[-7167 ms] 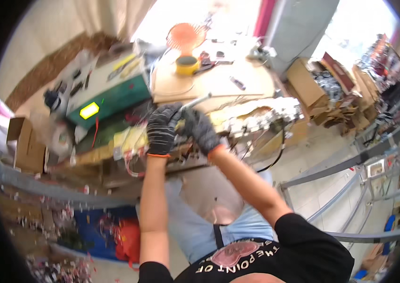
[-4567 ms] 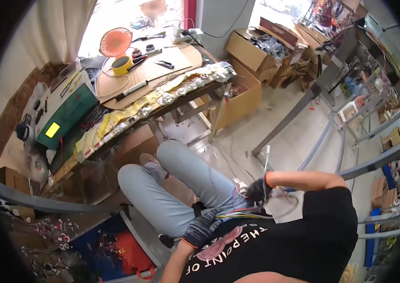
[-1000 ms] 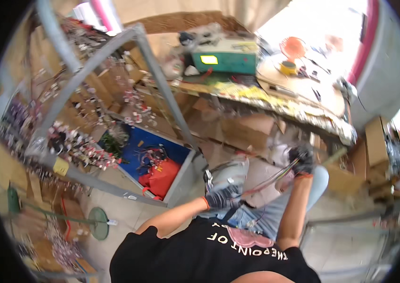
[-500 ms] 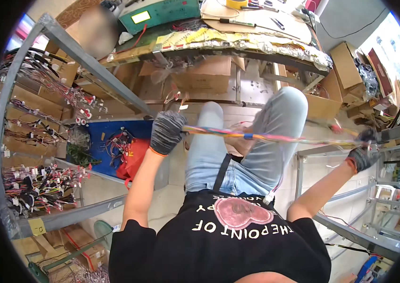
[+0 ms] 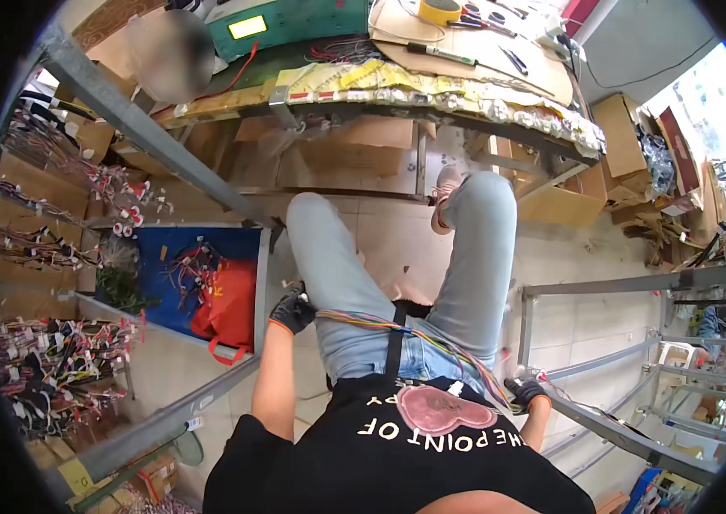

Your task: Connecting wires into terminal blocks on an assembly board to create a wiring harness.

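Observation:
A long bundle of multicoloured wires (image 5: 358, 320) sags across my lap, over the jeans and a black strap. My left hand (image 5: 294, 310), in a dark glove with an orange cuff, is closed round its left end beside my thigh. Small connector ends poke out past those fingers. At the other end, my right hand (image 5: 527, 388), gloved the same way, grips the bundle low beside my hip. Several thin wires with small connectors stick out beyond it, near the rack's metal rail.
Ahead stands a workbench (image 5: 337, 103) carrying a green device (image 5: 286, 30), a marker (image 5: 440, 54) and yellow tape (image 5: 440, 10). Metal racks flank me; the left one holds hanging wire harnesses (image 5: 54, 343). A blue-lined tray (image 5: 153, 253) with a red bag (image 5: 230, 295) lies to the left.
Both hands have come down and closer together, the right one moving far inward. The bundle, stretched taut before, now hangs slack over my lap. My legs have shifted left.

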A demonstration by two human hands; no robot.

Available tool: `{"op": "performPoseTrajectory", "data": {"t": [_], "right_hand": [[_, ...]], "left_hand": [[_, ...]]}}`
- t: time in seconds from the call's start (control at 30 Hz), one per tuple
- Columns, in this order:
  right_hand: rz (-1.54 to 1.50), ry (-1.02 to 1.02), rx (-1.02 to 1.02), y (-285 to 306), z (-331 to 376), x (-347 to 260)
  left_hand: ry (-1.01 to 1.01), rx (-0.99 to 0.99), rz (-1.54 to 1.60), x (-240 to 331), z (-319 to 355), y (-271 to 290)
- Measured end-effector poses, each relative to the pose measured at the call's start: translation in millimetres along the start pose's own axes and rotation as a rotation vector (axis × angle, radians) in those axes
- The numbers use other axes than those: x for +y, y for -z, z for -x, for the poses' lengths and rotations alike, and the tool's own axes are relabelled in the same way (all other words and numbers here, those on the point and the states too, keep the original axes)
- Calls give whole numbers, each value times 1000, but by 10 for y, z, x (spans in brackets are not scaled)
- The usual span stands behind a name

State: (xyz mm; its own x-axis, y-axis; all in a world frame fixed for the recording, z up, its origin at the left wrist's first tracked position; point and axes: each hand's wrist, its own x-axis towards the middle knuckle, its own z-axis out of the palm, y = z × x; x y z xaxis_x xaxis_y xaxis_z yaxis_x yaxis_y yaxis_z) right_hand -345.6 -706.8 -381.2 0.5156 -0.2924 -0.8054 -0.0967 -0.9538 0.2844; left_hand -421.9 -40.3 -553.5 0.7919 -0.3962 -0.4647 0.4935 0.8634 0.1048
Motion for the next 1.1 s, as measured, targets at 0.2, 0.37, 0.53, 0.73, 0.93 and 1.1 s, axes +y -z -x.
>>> {"op": "performPoseTrajectory", "data": {"t": [0.2,0.37,0.53,0.73,0.93,1.1], "right_hand": [[-446,429,1008,1649,784,-1042],[-618,1194,813,2664,1589,-2808],[-331,1534,801,3022,1313,-4128],[-925,1595,176,3235,1168,-4790],[-896,1486,280,3427,1303,-4987],[-1493,1689,-119,3423,1342,-5218]], "left_hand": [[-220,161,-1352,95,-254,-1065],[-717,616,-329,165,303,-2216],[-778,584,-717,185,484,-3048],[-905,602,-1020,259,423,-3226],[-913,718,-1342,324,277,-3115],[-1096,777,-1494,444,94,-3252]]}}
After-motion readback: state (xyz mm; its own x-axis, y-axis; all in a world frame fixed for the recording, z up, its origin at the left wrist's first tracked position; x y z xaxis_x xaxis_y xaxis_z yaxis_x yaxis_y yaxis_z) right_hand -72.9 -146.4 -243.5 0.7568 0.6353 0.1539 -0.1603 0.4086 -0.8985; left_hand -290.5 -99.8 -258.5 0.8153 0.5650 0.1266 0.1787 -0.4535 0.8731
